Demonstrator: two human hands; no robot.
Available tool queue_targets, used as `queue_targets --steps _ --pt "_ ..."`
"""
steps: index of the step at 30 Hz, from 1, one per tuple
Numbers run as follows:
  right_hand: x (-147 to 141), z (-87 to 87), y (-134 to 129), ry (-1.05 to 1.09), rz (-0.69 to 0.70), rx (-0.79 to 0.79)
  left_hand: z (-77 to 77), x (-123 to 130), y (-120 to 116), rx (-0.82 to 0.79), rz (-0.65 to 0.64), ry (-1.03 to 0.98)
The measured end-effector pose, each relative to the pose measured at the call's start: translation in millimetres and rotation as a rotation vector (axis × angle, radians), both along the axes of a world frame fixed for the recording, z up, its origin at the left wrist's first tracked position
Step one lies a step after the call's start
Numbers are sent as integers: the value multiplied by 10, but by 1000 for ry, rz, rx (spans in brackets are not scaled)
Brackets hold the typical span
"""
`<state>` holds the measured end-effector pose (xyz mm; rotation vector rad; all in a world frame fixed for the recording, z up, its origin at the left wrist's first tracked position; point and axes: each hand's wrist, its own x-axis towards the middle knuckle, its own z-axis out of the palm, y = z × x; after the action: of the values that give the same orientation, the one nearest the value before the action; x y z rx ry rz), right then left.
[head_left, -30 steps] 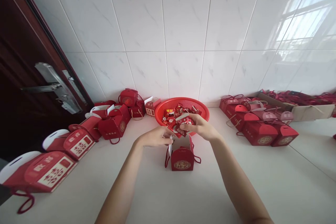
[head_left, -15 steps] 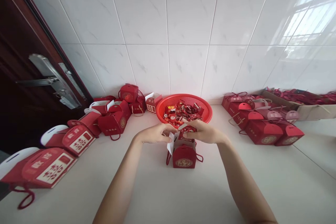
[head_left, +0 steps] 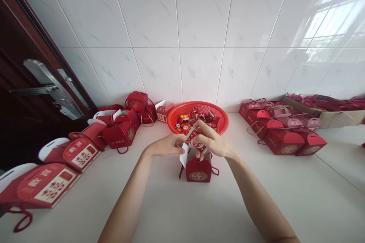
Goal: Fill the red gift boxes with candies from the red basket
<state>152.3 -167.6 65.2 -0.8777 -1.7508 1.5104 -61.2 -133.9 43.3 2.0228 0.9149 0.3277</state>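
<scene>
A small red box (head_left: 199, 171) with a gold emblem and rope handles stands upright at the centre, its lid flaps raised. Above its opening, my right hand (head_left: 209, 139) grips a red and white packet (head_left: 195, 139) between thumb and fingers. My left hand (head_left: 168, 145) is at the box's left side, fingers curled beside the white inner flap (head_left: 184, 155) and near the packet's edge; its fingertips are partly hidden. Just behind both hands, a red plastic basket (head_left: 225, 119) holds many wrapped sweets (head_left: 185, 118).
Red gift boxes (head_left: 82, 153) line the left side beside a dark door (head_left: 17, 121). More red boxes (head_left: 285, 142) and an open carton (head_left: 339, 119) with red items stand at the right. A tiled wall (head_left: 199, 72) rises behind.
My right hand has turned and lifted the red packet, which is now tilted above the box. My left hand has barely moved. The whole view has shifted slightly.
</scene>
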Motion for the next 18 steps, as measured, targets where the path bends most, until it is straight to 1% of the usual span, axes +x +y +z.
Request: queue_targets --steps 1,2,4,6,7,8,10,12,13,16,18 --pt "-19 -21 13 1 -14 14 -1 1 -2 -1 10 -3" --pt "-29 -47 34 -6 -30 60 -3 0 -5 -4 18 -5" --pt "-22 -101 86 -58 -75 236 -3 -1 -10 -20 31 -9" --pt "12 -141 130 -178 -100 419 5 1 -17 -42 24 -14" --pt "35 -150 144 -255 -93 478 11 2 -19 -48 15 -15" --pt "58 -154 152 -333 -70 507 19 4 -21 -48 5 -14" --pt "99 -145 154 -454 1 519 30 4 -19 -25 -8 -8" --pt "130 -125 148 -505 30 529 32 0 -10 -3 -15 4" --pt "143 -114 144 -504 14 536 29 -3 -4 2 -16 12" --pt "193 -73 137 -445 -89 557 15 -10 14 3 -12 24" --pt "247 -36 130 -391 -115 555 10 -11 18 7 -16 12"
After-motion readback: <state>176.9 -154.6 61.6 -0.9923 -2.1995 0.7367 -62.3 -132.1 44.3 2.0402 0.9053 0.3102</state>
